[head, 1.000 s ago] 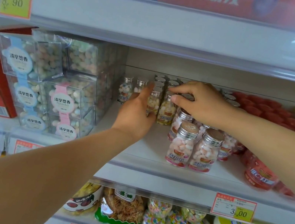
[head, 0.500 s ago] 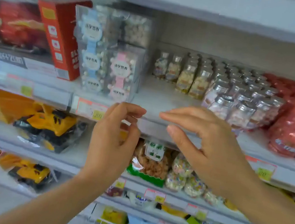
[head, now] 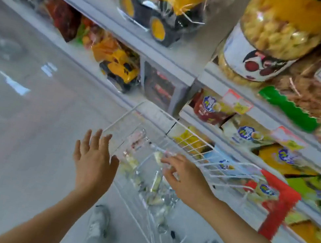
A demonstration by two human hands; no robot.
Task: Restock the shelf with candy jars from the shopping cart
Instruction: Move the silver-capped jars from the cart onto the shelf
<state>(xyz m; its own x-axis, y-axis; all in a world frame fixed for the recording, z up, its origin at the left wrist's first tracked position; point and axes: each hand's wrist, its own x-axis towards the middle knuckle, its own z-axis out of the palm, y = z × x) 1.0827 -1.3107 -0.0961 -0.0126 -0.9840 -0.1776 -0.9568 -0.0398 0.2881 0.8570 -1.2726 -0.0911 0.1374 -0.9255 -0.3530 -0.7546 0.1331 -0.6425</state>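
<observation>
Our left hand [head: 94, 161] was open, fingers spread, beside the cart [head: 197, 146]. Our right hand [head: 184, 178] curled loosely over the jars [head: 155, 183]; we could not tell its grip.

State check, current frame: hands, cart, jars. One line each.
left hand: open, fingers spread, empty
right hand: over the cart's contents, grip unclear in blur
shopping cart: not empty, jars inside
candy jars: loose in cart, blurred

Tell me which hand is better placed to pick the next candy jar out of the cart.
Right, probably. The right hand hangs over the cart, fingers spread just above the blurred candy jars. The left hand is open beside the cart's left wall, farther from them.
</observation>
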